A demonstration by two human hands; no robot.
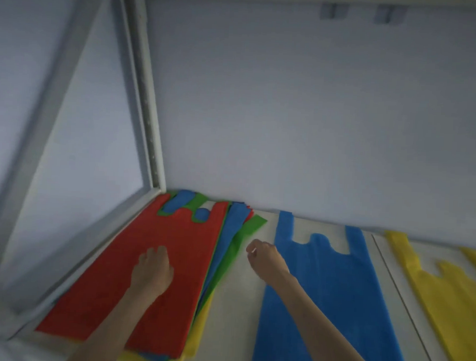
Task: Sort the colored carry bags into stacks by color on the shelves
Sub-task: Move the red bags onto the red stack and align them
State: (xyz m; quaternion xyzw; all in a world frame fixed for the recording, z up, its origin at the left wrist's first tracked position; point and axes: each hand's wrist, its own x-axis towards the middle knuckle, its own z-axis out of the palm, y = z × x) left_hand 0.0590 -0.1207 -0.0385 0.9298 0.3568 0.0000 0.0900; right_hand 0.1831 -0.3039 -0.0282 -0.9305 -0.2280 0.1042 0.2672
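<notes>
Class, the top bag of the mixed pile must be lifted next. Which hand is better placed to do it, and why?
The left hand: it already rests on the red bag topping the mixed pile. The right hand hovers curled over bare shelf between that pile and the blue bag.

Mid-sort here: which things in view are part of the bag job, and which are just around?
Job:
mixed pile, red bag on top
blue bag
yellow bags
left hand resting on the red bag
right hand
shelf

Just around:
back wall
metal frame
</notes>
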